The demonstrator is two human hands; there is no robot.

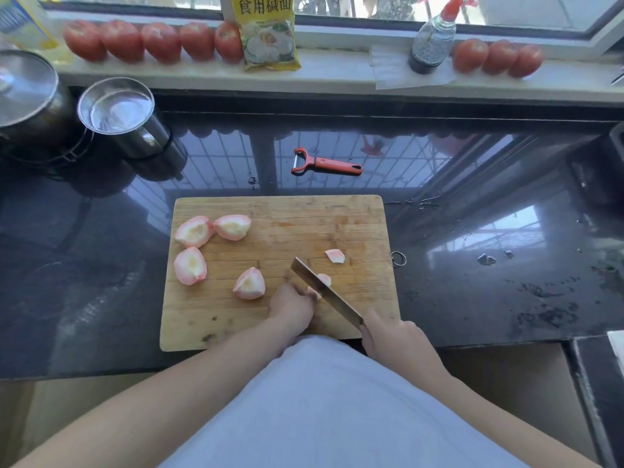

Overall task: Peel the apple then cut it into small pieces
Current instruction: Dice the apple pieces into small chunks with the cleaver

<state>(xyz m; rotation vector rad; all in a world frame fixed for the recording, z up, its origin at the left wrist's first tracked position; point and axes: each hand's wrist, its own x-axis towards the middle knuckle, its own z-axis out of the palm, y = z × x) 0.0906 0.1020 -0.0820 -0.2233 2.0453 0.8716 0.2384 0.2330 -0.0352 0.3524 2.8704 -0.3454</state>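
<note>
The yellow packet (269, 32) on the windowsill read 食用碱面. On the cutting board (354, 214), the left hand (293, 307) curled its fingers over an apple piece (325, 279); the right hand (393, 336) gripped the cleaver (324, 290). Four peeled apple quarters (249, 284) lay left, board's far right edge bare.

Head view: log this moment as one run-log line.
phase: cutting | right hand: grips knife | left hand: holds apple piece | board: four peeled wedges, one small piece | peeler: on counter

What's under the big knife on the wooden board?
Under the steel knife blade sits a peeled apple piece, steadied by the left hand on the wooden cutting board. The blade and fingers cover most of it.
</note>
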